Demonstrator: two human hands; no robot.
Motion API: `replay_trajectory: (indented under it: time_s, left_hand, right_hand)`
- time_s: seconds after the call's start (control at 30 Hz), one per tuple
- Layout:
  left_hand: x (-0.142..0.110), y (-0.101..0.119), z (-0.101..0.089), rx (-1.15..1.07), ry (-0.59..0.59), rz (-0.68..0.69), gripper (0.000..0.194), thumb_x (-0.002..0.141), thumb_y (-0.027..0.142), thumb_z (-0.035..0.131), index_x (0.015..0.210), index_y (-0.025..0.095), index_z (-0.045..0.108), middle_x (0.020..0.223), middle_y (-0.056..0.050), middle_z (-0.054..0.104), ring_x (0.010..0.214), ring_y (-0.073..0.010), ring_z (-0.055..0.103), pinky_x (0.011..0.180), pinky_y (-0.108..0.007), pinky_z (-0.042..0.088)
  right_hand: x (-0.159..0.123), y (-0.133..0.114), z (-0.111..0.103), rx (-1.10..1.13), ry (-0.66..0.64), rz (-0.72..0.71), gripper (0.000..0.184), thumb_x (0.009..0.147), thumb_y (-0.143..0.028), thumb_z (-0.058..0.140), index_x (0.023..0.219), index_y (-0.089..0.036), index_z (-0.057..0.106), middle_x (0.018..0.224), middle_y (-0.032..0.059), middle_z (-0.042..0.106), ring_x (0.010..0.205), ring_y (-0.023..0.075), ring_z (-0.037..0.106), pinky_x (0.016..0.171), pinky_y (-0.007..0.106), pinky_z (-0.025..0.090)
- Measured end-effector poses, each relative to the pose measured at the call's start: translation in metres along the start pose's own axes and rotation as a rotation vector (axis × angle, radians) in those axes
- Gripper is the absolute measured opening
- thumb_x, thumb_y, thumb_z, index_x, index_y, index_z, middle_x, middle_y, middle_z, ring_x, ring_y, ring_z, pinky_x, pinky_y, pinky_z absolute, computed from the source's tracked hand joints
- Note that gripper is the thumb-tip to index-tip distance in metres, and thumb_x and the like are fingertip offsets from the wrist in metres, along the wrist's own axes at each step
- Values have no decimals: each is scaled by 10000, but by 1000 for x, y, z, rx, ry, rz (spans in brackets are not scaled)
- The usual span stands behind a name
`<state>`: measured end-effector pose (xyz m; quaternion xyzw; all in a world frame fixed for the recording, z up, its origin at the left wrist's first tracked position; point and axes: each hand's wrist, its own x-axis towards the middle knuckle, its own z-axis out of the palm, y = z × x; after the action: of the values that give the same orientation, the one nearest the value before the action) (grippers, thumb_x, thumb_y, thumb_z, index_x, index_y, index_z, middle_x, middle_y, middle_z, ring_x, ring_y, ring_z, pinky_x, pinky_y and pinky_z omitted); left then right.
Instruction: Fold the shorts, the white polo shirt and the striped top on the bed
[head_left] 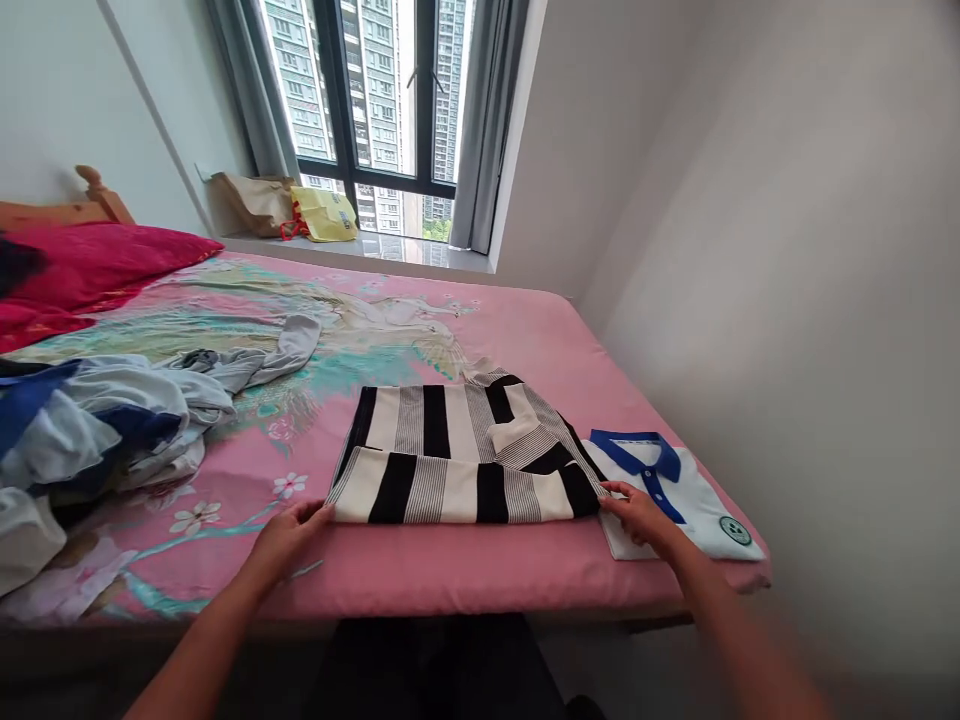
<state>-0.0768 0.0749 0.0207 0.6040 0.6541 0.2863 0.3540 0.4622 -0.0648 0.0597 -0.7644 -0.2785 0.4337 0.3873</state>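
A black-and-cream striped shirt lies folded on the pink bed sheet near the front edge. My left hand grips the shirt's lower left corner, fingers curled on the fabric. My right hand pinches the lower right corner. Under my right hand lies a folded white polo with a blue collar, next to the striped shirt.
A heap of unfolded blue, grey and white clothes covers the bed's left side. Red pillows lie at the head. A brown paper bag and a yellow bag stand on the window sill. A wall runs close along the right.
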Motion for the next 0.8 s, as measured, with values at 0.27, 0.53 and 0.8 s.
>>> replay_trajectory:
  time_s: [0.27, 0.53, 0.8]
  left_hand:
    - [-4, 18, 2, -26, -85, -21, 395, 570, 532, 640, 722, 169, 667, 695, -22, 665, 730, -223, 592, 616, -266, 407]
    - [1, 15, 4, -39, -179, -91, 424, 524, 582, 636, 540, 167, 546, 493, 44, 463, 531, -133, 428, 499, -237, 274]
    - [4, 21, -4, -33, -223, -125, 529, 491, 685, 622, 523, 193, 431, 457, 75, 333, 494, -95, 278, 478, -223, 193]
  right_hand:
    - [21, 30, -14, -164, -316, 162, 262, 739, -364, 581, 919, -235, 441, 508, -83, 445, 355, 44, 349, 371, 160, 181]
    - [26, 38, -11, -39, -368, 190, 250, 777, -381, 562, 920, -242, 412, 525, -74, 491, 343, 60, 411, 353, 163, 186]
    - [18, 14, -10, -117, -316, 132, 228, 866, -445, 467, 911, -229, 411, 517, -56, 538, 339, 84, 461, 351, 163, 303]
